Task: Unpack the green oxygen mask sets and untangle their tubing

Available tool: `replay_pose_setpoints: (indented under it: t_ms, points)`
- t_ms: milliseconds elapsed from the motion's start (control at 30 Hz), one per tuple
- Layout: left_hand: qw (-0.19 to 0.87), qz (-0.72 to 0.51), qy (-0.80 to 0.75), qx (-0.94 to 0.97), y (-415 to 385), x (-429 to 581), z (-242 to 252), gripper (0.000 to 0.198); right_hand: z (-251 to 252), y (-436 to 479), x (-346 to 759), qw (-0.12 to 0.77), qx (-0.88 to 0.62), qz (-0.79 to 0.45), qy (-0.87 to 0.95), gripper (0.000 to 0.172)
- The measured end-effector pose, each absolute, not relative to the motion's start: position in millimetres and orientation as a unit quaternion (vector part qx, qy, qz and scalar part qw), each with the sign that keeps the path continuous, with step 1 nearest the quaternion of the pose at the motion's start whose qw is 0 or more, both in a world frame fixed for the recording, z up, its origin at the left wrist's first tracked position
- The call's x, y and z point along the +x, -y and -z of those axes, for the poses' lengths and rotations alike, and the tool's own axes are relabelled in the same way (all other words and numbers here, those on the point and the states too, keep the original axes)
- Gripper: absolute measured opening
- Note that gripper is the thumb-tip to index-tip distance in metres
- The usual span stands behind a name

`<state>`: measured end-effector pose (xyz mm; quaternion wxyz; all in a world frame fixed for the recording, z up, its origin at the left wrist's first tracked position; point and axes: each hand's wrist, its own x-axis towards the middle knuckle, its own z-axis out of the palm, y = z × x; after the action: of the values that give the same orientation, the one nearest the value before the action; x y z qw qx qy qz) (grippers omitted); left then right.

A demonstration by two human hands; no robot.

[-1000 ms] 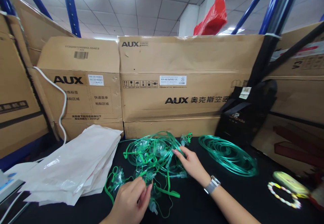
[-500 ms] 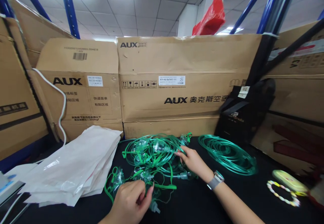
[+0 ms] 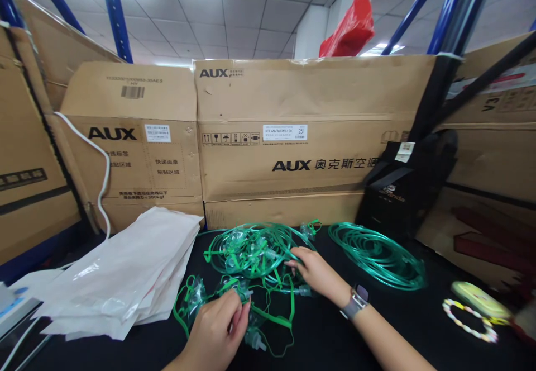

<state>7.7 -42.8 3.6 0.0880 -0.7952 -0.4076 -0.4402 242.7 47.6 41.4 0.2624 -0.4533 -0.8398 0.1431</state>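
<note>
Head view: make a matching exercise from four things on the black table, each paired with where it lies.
Things
1. stack of white bags
2. coil of green tubing
3. bead bracelet
4. tangle of green tubing and masks

Places
A. mid-table, with the left hand and right hand on it
B. far right, near the table's front edge
C. left side of the table
D. in front of the black bag

Pairs: 1-C, 2-D, 3-B, 4-A
</note>
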Motion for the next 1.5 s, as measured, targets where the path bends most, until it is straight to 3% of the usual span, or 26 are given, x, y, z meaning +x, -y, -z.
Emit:
replay_pose_setpoints:
  t_ms: [233, 500, 700, 933, 1067, 1233, 1367, 1500]
  points:
    - [0.082, 0.447, 0.401, -0.795, 41, 8, -2, 0.022, -48, -59, 262, 0.263, -0.453, -0.208, 0.826, 0.024]
    - [0.121, 0.43, 0.378, -0.811, 42, 8, -5, 0.032, -45, -73, 271, 0.387, -0.554, -0.161, 0.719, 0.031]
    - [0.103, 0.425, 0.353, -0.827, 46, 8, -11, 0.031, -48, -61, 257, 0.469, -0.542, -0.16, 0.679, 0.041]
    - [0.127, 0.446, 0.356, -0.811, 43, 9, -6, 0.03, -54, -35, 233, 0.339, -0.399, -0.28, 0.804, 0.025]
    - [0.128, 0.45, 0.356, -0.809, 44, 9, -7, 0.033, -54, -49, 249, 0.325, -0.471, -0.185, 0.799, 0.022]
    - [0.111, 0.458, 0.352, -0.809, 44, 7, -6, 0.032, -52, -56, 264, 0.315, -0.548, 0.064, 0.772, 0.021]
    - [0.093, 0.452, 0.363, -0.809, 44, 7, -4, 0.028, -51, -52, 263, 0.372, -0.51, 0.174, 0.756, 0.024]
    - [0.061, 0.449, 0.385, -0.804, 43, 7, -3, 0.018, -48, -48, 258, 0.409, -0.448, 0.205, 0.768, 0.025]
